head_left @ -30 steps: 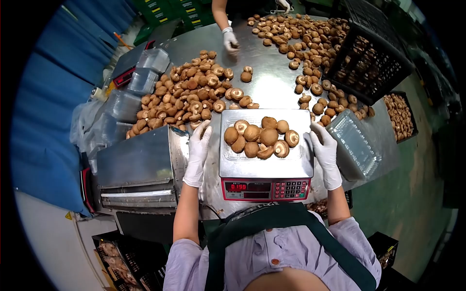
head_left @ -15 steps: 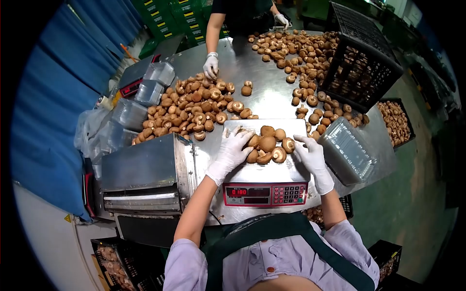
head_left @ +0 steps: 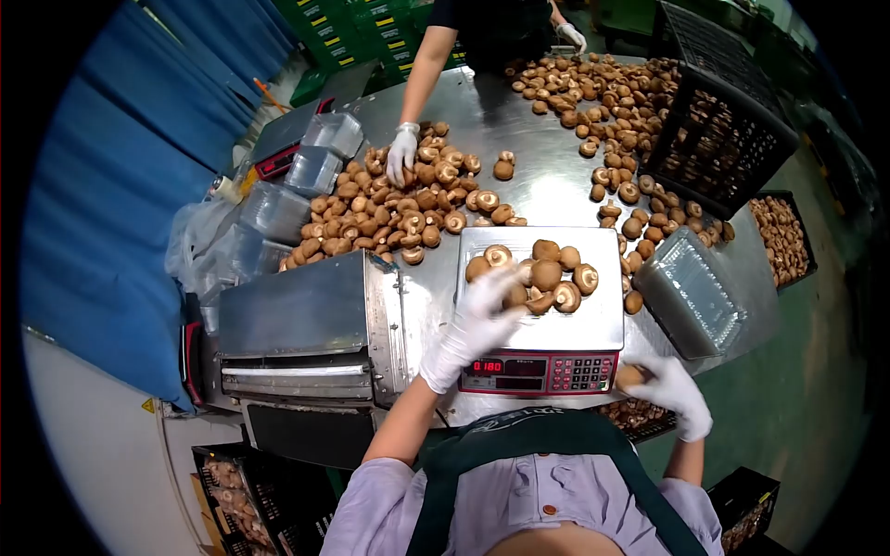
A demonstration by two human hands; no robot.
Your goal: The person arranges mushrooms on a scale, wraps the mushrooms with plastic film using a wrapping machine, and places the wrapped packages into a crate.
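Observation:
Several brown mushrooms (head_left: 547,274) lie on the steel pan of a digital scale (head_left: 593,324), whose red display reads 0.180. My gloved left hand (head_left: 477,320) is over the pan's left side, blurred, with its fingers and thumb apart close to the mushrooms. To the right of the scale's front corner, my gloved right hand (head_left: 675,397) has its fingers closed on a single mushroom (head_left: 631,377). Below that hand, a crate of mushrooms (head_left: 640,417) shows partly past the table edge.
Loose mushrooms form a left heap (head_left: 371,213) and a right heap (head_left: 603,93). Clear plastic trays (head_left: 691,292) are stacked right of the scale; a metal sealing machine (head_left: 292,315) stands left. A black crate (head_left: 714,120) tilts at the back right. A co-worker's gloved hand (head_left: 402,156) touches the left heap.
My right hand has left the pan and moved down and right, now with a mushroom. My left hand has shifted slightly down over the pan. The co-worker's hand has moved down onto the heap.

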